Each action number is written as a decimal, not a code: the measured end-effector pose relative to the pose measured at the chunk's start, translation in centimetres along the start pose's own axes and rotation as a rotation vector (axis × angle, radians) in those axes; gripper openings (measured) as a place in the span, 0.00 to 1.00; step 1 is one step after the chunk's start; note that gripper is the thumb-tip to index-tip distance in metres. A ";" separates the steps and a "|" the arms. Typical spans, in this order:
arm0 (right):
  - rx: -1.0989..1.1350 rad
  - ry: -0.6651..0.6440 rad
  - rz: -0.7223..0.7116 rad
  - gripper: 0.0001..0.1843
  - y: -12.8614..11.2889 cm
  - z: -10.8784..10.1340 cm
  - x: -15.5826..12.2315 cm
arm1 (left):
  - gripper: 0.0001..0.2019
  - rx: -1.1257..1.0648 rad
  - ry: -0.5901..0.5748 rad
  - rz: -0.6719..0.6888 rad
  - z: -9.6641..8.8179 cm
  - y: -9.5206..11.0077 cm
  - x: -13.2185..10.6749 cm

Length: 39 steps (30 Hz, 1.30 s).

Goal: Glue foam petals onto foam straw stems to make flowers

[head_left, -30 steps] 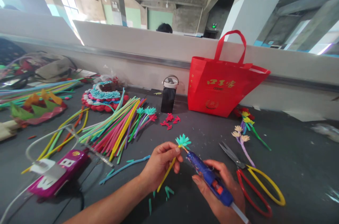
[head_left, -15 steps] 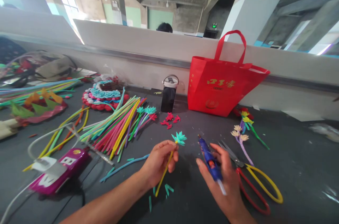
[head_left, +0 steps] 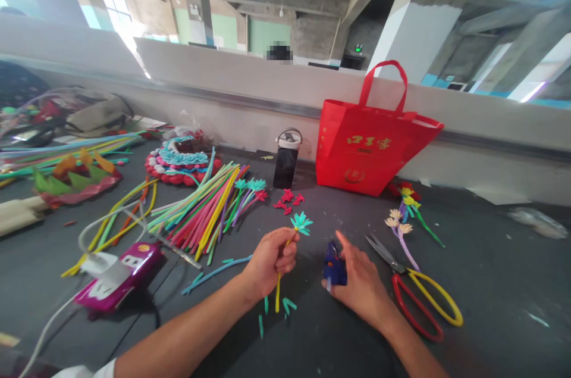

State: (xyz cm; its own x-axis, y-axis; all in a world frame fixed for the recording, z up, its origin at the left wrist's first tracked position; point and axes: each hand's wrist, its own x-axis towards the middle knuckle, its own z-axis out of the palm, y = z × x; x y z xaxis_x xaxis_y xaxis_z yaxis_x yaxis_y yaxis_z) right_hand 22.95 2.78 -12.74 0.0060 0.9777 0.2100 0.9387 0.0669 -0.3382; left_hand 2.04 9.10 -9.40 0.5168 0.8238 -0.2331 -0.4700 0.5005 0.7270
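Head view showed my left hand (head_left: 267,259) with its fingers closed on the yellow stem (head_left: 277,300) of a teal flower (head_left: 301,223). The bloom stood just above the fingertips, and the stem's lower end poked out under the palm toward the table (head_left: 491,283). To the right, apart from the bloom, the blue glue gun (head_left: 333,265) sat between the thumb and forefinger of my right hand (head_left: 361,286), the forefinger stretched out above it. The hand hid most of the gun's body, so I could not tell whether the fingers clamped it or only rested on it, nor whether it touched the table. Scissors (head_left: 419,297) lay just right of that hand. A second earlier the nozzle had met the flower. Half a second earlier the gun lay across the raised palm, and now it was lower.
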 end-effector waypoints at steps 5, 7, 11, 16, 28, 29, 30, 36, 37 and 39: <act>0.104 -0.086 -0.060 0.50 -0.6 -1.6 -0.2 | 0.06 -0.069 -0.029 -0.035 0.2 0.2 -0.1; 0.259 0.006 -0.049 0.41 -1.3 -2.2 0.1 | 0.06 -0.084 -0.020 -0.064 0.3 0.4 -0.2; 0.542 0.207 -0.013 0.23 -3.5 -4.0 0.8 | 0.06 -0.081 -0.023 -0.085 1.2 0.9 -0.7; 0.497 0.329 -0.146 0.09 -6.3 -5.2 1.1 | 0.06 -0.056 -0.046 -0.053 1.9 2.0 -0.9; 0.120 -0.281 -0.319 0.01 -8.8 -1.6 0.2 | 0.05 -0.099 0.005 0.107 -1.7 2.5 1.1; 0.127 -0.312 -0.312 0.01 -8.8 -1.8 0.1 | 0.05 -0.099 0.004 0.114 -1.7 2.4 1.0; 0.130 -0.337 -0.312 0.01 -8.7 -1.9 0.0 | 0.05 -0.097 0.001 0.119 -1.7 2.4 0.9; -0.006 -0.336 -0.396 0.06 -8.2 -1.2 -0.4 | 0.05 -0.051 0.003 0.124 -1.4 2.1 0.6; -0.022 -0.322 -0.403 0.07 -8.2 -0.9 -0.4 | 0.05 -0.040 0.007 0.123 -1.3 2.0 0.6; -0.015 -0.286 -0.407 0.07 -8.1 -0.5 -0.4 | 0.06 -0.024 0.008 0.126 -1.2 1.8 0.6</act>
State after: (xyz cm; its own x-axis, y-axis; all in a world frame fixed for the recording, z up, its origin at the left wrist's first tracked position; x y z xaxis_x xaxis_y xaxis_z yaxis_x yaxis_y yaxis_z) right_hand 15.53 1.73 -9.66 -0.4548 0.8885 0.0613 0.8502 0.4536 -0.2673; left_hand 0.62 10.82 -9.05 0.4467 0.8827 -0.1459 -0.5482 0.3989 0.7351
